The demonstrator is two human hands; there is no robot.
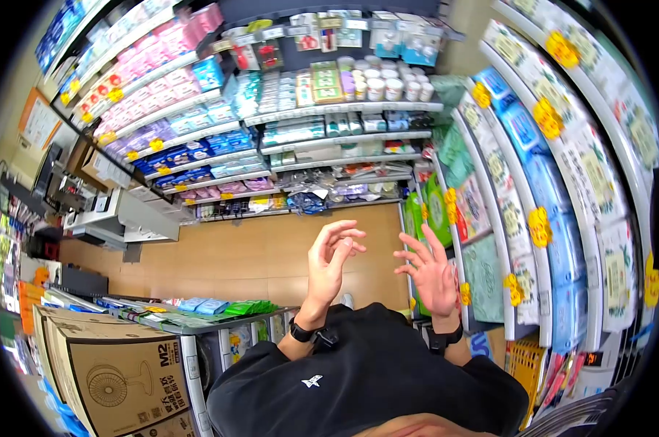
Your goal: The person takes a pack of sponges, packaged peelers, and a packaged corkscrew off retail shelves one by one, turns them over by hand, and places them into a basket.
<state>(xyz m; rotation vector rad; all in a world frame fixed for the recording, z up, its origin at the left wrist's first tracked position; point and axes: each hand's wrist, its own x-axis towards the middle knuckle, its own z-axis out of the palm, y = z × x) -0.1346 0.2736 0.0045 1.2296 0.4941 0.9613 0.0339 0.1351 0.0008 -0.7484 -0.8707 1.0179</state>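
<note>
Both of my hands are raised in front of my black shirt, above the tiled floor (227,258) of a shop aisle. My left hand (331,261) has its fingers loosely curved and apart, holding nothing. My right hand (430,273) is spread with the palm showing, also holding nothing. It is nearest to the right-hand shelves, where green packs (436,207) and a pale green pack (484,277) sit; I cannot tell how far off they are. Each wrist wears a black band.
Shelves ahead hold white-lidded tubs (393,89) and pink packs (151,69). Blue packs (551,182) line the right shelves. At lower left, a cardboard fan box (129,379) stands by a low shelf with green packets (250,308). A yellow basket (526,364) is at lower right.
</note>
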